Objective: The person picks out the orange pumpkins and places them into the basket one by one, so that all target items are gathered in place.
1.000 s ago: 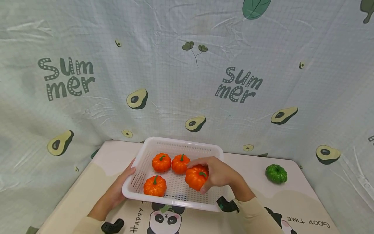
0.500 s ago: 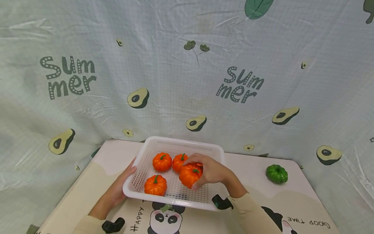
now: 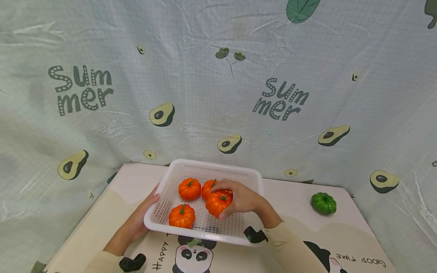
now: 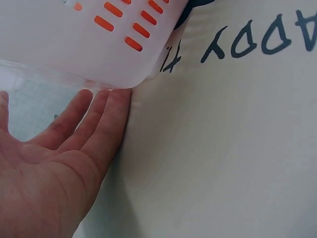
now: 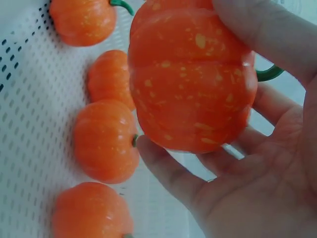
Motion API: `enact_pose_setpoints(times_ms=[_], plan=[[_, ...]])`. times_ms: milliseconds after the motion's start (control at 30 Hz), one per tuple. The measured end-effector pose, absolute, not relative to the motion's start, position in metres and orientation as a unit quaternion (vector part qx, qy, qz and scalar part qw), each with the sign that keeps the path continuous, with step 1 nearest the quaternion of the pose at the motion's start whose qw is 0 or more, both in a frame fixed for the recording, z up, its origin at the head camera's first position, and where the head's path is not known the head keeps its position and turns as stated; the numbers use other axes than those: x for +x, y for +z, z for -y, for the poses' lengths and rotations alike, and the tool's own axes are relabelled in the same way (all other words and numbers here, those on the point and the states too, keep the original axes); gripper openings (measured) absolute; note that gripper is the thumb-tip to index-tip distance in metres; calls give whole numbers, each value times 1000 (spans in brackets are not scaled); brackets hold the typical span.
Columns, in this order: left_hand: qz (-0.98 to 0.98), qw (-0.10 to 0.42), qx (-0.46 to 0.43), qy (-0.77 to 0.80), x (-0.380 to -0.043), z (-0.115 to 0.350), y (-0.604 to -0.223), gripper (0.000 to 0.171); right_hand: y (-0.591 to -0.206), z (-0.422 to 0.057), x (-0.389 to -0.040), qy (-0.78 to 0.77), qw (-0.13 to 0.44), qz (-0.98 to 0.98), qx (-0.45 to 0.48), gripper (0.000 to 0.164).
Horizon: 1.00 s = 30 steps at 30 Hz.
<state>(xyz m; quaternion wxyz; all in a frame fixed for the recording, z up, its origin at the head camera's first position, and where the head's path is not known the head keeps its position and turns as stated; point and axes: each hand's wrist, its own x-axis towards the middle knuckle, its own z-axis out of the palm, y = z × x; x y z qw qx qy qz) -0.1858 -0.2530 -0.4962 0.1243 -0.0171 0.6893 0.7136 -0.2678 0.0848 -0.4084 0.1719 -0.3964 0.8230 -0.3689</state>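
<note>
My right hand [image 3: 244,197] holds an orange toy pumpkin [image 3: 216,206] with a green stem over the white plastic basket [image 3: 205,238]. In the right wrist view its thumb and fingers lie around the pumpkin. Several more orange pumpkins [image 5: 105,141] are in the basket; in the head view one near the back [image 3: 206,188] is partly covered by the held one. At the basket's left end is my left hand [image 3: 141,214], its thumb over the rim. In the left wrist view the fingertips [image 4: 119,96] touch the basket's outer side from below.
A green pumpkin-shaped toy [image 3: 323,203] stands on the table [image 3: 290,206] at the right. The tablecloth has panda and letter prints. Behind the table hangs a pale curtain [image 3: 194,87] with avocado prints.
My right hand has moved left with the held pumpkin, closer to the pumpkins at the back of the basket. The left hand and the basket have stayed in place.
</note>
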Motion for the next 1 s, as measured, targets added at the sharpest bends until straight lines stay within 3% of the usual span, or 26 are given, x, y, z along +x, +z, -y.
enact_pose_setpoints(times_ms=[1000], plan=[[-695, 119, -17, 709, -188, 254, -499, 67, -421, -71, -281, -302, 213, -859, -355, 69]])
